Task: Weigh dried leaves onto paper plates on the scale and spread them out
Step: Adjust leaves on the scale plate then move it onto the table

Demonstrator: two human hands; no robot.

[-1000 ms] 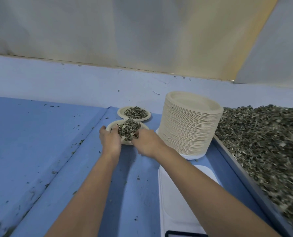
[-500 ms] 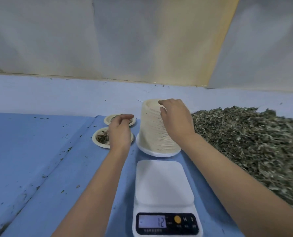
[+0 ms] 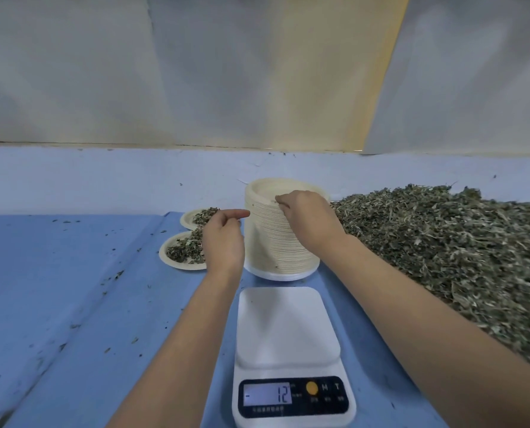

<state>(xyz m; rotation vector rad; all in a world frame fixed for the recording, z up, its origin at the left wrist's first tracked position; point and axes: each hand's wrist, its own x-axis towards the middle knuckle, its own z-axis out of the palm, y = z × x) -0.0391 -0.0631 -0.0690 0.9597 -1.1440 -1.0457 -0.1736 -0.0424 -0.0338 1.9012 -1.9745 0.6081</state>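
Note:
A tall stack of paper plates stands just behind the white scale, whose pan is bare and whose display reads -12. My right hand rests on the stack's top, its fingers curled over the near rim of the top plate. Just left of the stack hovers my left hand, fingers loosely curled, index finger pointing at the stack, holding nothing. Two plates with dried leaves lie behind it, a near one and a far one. A big heap of dried leaves fills the right side.
Blue sheeting covers the surface, with a fold running diagonally at the left and leaf crumbs scattered on it. A pale blue wall base and white sheets close off the back.
Both hands left the near plate of leaves. My right hand went to the top of the stack and curled over its rim; my left hand drew in beside the stack.

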